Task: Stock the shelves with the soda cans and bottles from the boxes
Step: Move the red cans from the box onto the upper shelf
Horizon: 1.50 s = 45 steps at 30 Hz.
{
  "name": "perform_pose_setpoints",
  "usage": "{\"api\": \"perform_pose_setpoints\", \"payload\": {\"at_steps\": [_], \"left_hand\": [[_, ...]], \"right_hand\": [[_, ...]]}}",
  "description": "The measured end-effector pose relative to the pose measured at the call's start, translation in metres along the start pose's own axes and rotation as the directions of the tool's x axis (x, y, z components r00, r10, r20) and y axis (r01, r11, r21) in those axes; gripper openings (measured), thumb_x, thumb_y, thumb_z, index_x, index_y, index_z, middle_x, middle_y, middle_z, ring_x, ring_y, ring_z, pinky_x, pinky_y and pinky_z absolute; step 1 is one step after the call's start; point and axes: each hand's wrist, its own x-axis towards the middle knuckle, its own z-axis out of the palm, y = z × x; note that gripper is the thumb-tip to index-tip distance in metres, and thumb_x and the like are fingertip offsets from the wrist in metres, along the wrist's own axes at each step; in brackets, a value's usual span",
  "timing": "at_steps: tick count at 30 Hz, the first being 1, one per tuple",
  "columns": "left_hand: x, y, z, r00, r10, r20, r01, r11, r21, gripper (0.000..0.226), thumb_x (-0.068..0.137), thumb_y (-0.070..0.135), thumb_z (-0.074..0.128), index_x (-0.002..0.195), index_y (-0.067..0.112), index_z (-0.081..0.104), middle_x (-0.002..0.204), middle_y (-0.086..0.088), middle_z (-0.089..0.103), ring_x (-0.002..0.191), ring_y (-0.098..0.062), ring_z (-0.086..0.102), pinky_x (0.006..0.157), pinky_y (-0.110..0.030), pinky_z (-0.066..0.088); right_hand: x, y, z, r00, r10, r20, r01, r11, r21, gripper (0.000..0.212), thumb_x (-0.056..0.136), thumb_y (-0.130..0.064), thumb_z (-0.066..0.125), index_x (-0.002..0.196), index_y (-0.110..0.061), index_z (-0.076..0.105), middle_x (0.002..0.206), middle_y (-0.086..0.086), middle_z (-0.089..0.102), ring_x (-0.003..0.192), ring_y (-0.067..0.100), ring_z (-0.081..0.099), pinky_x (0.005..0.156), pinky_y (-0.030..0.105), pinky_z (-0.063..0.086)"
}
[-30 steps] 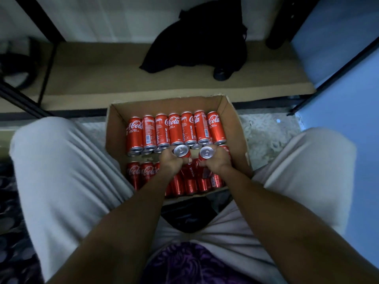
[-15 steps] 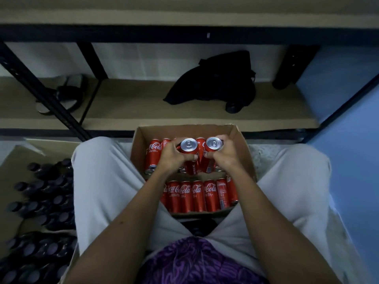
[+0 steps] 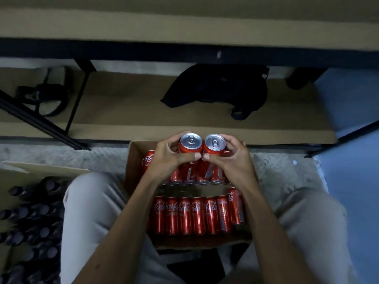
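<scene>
Left hand (image 3: 166,160) grips one can (image 3: 189,145), right hand (image 3: 231,158) another (image 3: 214,146) — both raised clear of the box (image 3: 134,158) since a second ago, near the lower shelf (image 3: 123,105) — placement looks next.

A box (image 3: 134,158) of cans (image 3: 198,215) is set at centre, bottles (image 3: 30,222) at eight o'clock, a shelf (image 3: 127,107) at twelve.

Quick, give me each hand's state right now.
Left hand: grips the left red can, lifted above the box.
Right hand: grips the right red can beside it.
</scene>
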Motion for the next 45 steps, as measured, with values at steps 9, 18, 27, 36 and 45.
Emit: {"api": "perform_pose_setpoints", "payload": {"at_steps": [9, 18, 27, 36, 45], "left_hand": [[-0.030, 0.157, 0.018, 0.999, 0.049, 0.016, -0.049, 0.998, -0.036, 0.046, 0.067, 0.013, 0.083, 0.109, 0.024, 0.068, 0.107, 0.003, 0.074, 0.102, -0.009, 0.067, 0.086, -0.022, 0.051], [-0.075, 0.328, 0.033, 0.993, 0.112, 0.037, -0.110, 0.993, -0.036, 0.035, 0.073, 0.001, 0.080, 0.104, 0.016, 0.071, 0.098, 0.000, 0.073, 0.091, -0.007, 0.065, 0.082, -0.023, 0.053], [-0.103, 0.468, 0.030, 0.975, 0.200, 0.098, -0.196, 0.979, -0.052, 0.039, 0.068, 0.011, 0.080, 0.106, 0.012, 0.069, 0.101, -0.004, 0.072, 0.093, -0.011, 0.064, 0.086, -0.030, 0.053], [-0.098, 0.575, 0.022, 0.897, 0.423, 0.128, -0.423, 0.906, -0.026, 0.025, 0.073, 0.004, 0.077, 0.095, 0.014, 0.071, 0.089, 0.003, 0.073, 0.084, -0.005, 0.065, 0.076, -0.020, 0.053], [-0.063, 0.670, 0.007, 0.785, 0.602, 0.146, -0.609, 0.793, 0.009, 0.029, 0.075, 0.016, 0.077, 0.103, 0.009, 0.072, 0.098, -0.007, 0.075, 0.091, -0.015, 0.070, 0.080, -0.028, 0.056]], "right_hand": [[-0.020, -0.152, -0.039, 0.991, -0.106, 0.081, 0.104, 0.994, 0.039, 0.043, 0.072, -0.011, 0.084, 0.112, -0.018, 0.067, 0.102, 0.004, 0.073, 0.096, 0.013, 0.068, 0.082, 0.025, 0.054], [-0.063, -0.316, -0.071, 0.985, -0.133, 0.109, 0.121, 0.987, 0.110, 0.041, 0.079, -0.005, 0.078, 0.118, -0.008, 0.064, 0.099, 0.003, 0.072, 0.090, 0.010, 0.069, 0.074, 0.022, 0.054], [-0.095, -0.449, -0.088, 0.974, -0.218, 0.055, 0.208, 0.966, 0.154, 0.043, 0.077, -0.008, 0.079, 0.118, -0.015, 0.066, 0.103, 0.000, 0.073, 0.097, 0.012, 0.068, 0.077, 0.024, 0.054], [-0.096, -0.552, -0.092, 0.907, -0.413, -0.083, 0.421, 0.898, 0.131, 0.056, 0.071, -0.019, 0.081, 0.123, -0.013, 0.063, 0.106, -0.002, 0.074, 0.100, 0.011, 0.069, 0.079, 0.021, 0.054], [-0.058, -0.649, -0.094, 0.829, -0.538, -0.152, 0.557, 0.819, 0.136, 0.071, 0.064, -0.031, 0.083, 0.127, -0.011, 0.060, 0.110, 0.002, 0.073, 0.100, 0.014, 0.071, 0.085, 0.032, 0.057]]}}
